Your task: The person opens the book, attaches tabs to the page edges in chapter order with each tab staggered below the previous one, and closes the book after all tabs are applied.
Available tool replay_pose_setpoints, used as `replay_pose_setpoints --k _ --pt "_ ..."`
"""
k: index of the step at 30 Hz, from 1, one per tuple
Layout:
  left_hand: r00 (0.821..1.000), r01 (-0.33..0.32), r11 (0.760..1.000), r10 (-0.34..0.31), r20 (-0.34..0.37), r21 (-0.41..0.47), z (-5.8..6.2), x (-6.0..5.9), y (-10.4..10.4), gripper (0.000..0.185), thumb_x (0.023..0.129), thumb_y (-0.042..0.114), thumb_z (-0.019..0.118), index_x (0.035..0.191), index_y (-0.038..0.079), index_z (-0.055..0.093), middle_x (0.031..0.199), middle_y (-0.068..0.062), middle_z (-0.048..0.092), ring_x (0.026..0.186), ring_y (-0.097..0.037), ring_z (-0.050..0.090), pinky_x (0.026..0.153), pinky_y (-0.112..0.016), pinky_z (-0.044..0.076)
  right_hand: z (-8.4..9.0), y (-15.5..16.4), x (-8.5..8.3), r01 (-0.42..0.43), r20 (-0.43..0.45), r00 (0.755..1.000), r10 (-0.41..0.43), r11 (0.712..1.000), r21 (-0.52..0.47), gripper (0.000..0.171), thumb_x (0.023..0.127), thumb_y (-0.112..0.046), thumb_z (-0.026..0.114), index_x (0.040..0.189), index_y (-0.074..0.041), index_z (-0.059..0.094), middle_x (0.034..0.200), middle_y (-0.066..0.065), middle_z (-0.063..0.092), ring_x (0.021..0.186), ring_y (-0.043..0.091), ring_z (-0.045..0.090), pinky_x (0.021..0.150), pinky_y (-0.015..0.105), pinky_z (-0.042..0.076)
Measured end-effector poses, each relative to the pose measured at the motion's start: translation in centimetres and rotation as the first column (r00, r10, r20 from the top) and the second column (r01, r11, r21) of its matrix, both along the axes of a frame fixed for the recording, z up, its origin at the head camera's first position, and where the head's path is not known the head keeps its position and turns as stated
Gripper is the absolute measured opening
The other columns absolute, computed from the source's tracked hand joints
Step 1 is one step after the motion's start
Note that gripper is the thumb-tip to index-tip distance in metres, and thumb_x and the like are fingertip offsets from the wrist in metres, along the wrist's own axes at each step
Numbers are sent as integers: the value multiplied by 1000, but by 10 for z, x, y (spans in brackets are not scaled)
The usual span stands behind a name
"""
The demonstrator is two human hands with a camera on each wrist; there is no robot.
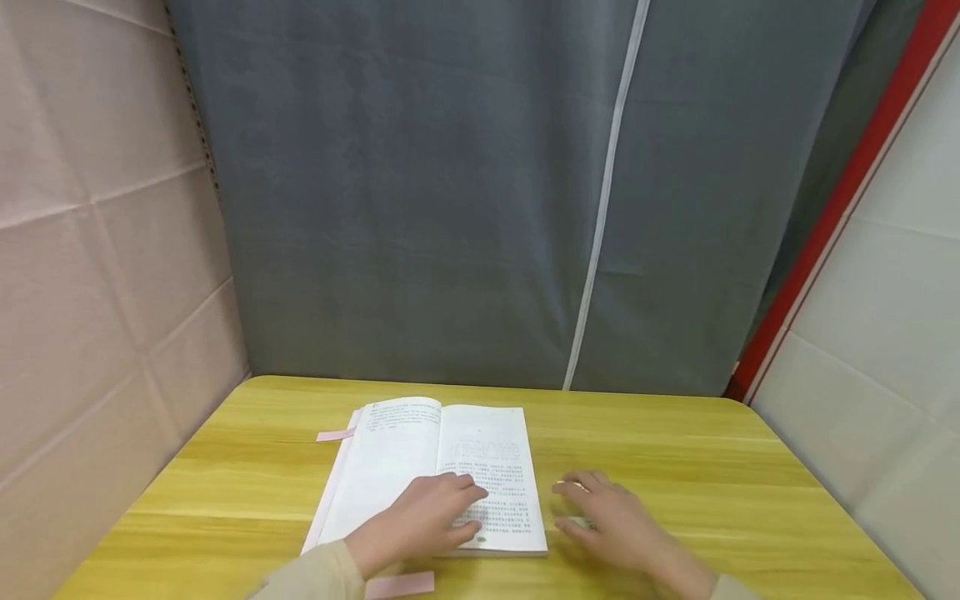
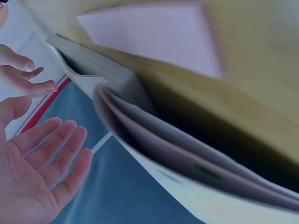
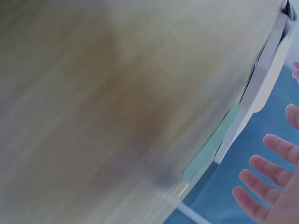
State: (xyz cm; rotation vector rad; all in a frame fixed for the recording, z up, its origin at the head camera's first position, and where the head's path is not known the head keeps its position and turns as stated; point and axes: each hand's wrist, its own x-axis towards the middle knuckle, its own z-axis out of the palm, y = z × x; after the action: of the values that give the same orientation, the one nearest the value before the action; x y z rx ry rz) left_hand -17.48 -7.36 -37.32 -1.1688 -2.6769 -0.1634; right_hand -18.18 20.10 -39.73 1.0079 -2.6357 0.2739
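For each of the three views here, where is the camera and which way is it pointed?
Head: worn on the head, looking forward and down at the open book on the wooden table; left hand and right hand show.
Left wrist: low at the book's edge, beside a pink slip; open palm shows.
Right wrist: blurred tabletop; fingertips show.
Shared: all views catch the book.
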Motion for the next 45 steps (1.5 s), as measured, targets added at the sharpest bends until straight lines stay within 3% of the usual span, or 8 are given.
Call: replay_pose_setpoints --k 6,14,22,32,38,45 --pt "1000 5 1000 -5 30 -5 6 -5 20 31 80 33 58 105 14 62 89 7 57 78 -8 55 60 -24 44 3 14 -6 51 40 998 -49 998 -39 34 81 -32 61 107 -11 59 105 -2 53 94 18 52 68 38 46" --pt "999 8 1000 -8 31 -7 6 -13 46 30 79 33 59 104 16 63 87 7 58 75 -8 56 54 -23 43 4 30 -13 116 80 991 -110 991 -71 32 82 -31 60 105 -10 60 105 -1 54 96 20 51 68 39 46" --pt "996 -38 997 44 83 -72 3 -24 73 29 79 34 60 101 17 63 81 7 54 69 -9 53 50 -26 41 1 40 -21 162 116 981 -156 986 -42 33 82 -33 60 105 -9 60 104 2 54 94 24 52 66 43 46" --pt "983 -90 992 102 150 -85 -5 -39 102 21 77 26 62 95 16 63 83 7 55 74 -9 53 60 -26 44 -5 43 -35 189 134 973 -188 982 4 34 80 -33 61 103 -8 61 101 3 54 92 25 52 69 42 46" --pt "988 -93 994 100 118 -65 -13 -48 116 13 76 21 62 87 15 62 76 6 51 68 -8 49 55 -21 41 -7 42 -40 197 159 967 -199 980 29 32 79 -30 62 102 -9 61 100 3 54 91 26 52 68 43 46" --pt "989 -136 986 141 45 -93 -23 -58 126 18 75 25 63 90 15 63 83 4 50 74 -9 45 62 -23 40 -8 41 -43 189 191 962 -194 981 44 27 78 -26 63 99 -9 62 99 3 54 90 27 52 65 44 45"
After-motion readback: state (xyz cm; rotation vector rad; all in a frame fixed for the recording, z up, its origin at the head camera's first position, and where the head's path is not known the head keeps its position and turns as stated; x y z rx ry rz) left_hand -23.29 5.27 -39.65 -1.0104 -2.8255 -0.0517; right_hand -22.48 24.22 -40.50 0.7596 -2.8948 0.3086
